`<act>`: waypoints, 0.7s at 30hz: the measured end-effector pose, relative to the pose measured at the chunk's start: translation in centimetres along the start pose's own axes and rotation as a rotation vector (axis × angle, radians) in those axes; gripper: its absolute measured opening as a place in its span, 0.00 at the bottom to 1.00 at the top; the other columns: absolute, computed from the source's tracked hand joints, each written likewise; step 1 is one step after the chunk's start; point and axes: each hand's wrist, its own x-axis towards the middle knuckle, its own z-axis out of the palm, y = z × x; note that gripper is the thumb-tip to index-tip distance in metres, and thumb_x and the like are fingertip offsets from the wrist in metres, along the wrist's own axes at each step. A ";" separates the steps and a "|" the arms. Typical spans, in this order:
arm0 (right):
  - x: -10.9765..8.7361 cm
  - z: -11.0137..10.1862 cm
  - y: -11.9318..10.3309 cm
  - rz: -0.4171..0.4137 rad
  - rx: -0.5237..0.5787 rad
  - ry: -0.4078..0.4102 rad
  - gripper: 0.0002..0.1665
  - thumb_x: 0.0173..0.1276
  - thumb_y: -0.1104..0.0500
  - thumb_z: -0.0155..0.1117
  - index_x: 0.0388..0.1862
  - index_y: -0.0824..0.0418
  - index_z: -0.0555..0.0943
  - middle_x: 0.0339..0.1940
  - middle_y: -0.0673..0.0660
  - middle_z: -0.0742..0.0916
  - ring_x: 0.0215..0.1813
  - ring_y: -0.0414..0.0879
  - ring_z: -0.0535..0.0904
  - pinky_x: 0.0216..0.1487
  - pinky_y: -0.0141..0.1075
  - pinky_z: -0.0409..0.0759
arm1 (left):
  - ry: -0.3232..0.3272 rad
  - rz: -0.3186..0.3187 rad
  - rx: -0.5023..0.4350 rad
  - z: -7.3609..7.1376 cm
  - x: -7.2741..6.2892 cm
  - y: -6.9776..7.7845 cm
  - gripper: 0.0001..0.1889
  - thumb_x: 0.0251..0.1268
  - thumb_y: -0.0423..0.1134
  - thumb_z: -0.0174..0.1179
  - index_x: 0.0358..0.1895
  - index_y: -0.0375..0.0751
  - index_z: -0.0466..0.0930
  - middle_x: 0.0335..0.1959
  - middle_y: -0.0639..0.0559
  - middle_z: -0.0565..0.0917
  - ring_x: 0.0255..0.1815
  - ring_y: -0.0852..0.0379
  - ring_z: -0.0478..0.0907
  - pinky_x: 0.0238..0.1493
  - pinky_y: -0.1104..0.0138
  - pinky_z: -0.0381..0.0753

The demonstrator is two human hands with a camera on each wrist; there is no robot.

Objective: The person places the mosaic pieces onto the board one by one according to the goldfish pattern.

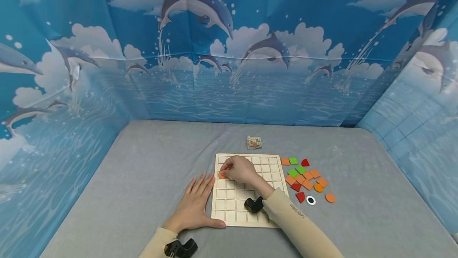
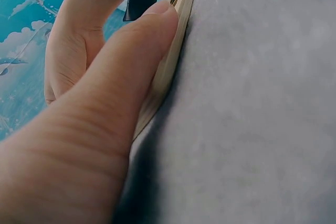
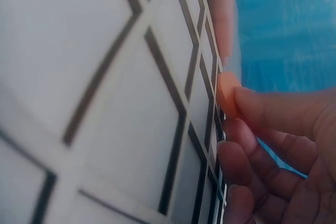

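Observation:
A square wooden grid board [image 1: 229, 204] lies on the grey cloth, its cells marked off by raised strips. My right hand [image 1: 240, 169] reaches over the upper left of the board and pinches an orange disc [image 1: 222, 175] at a cell of the leftmost column. In the right wrist view the thumb presses on the orange disc [image 3: 227, 95], with the other fingers curled below it. My left hand [image 1: 195, 202] lies spread along the board's left edge, its thumb at the lower left corner. The left wrist view shows that thumb [image 2: 131, 51] against the board's side.
Right of the board lie loose pieces: orange squares [image 1: 307, 185], green squares [image 1: 293, 161], red quarter-round pieces [image 1: 300, 196], orange discs [image 1: 330, 198] and a white disc with a black centre [image 1: 311, 200]. A small patterned card [image 1: 254, 142] is behind the board. A dolphin-print curtain [image 1: 214, 91] surrounds the table.

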 end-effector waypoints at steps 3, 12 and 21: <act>0.1 0.1 0.0 0.004 -0.009 0.003 0.02 0.61 0.54 0.70 0.29 0.49 0.86 0.23 0.41 0.82 0.24 0.37 0.74 0.27 0.35 0.72 | -0.004 -0.002 0.002 0.0 0.0 0.0 0.67 0.38 0.84 0.50 0.76 0.38 0.43 0.76 0.47 0.48 0.75 0.48 0.38 0.71 0.52 0.36; 0.1 0.1 -0.1 0.010 -0.009 0.010 0.02 0.59 0.54 0.71 0.28 0.50 0.86 0.22 0.41 0.82 0.23 0.37 0.73 0.26 0.35 0.71 | 0.002 -0.004 -0.007 0.1 0.0 -0.1 0.67 0.38 0.84 0.50 0.76 0.38 0.43 0.76 0.48 0.48 0.75 0.48 0.38 0.71 0.51 0.36; 0.0 0.2 -0.1 -0.005 -0.001 0.018 0.03 0.59 0.56 0.71 0.27 0.50 0.85 0.21 0.41 0.81 0.23 0.37 0.73 0.25 0.35 0.71 | 0.014 0.004 -0.004 0.2 0.0 -0.1 0.67 0.38 0.83 0.50 0.76 0.38 0.44 0.76 0.47 0.49 0.75 0.47 0.39 0.70 0.50 0.37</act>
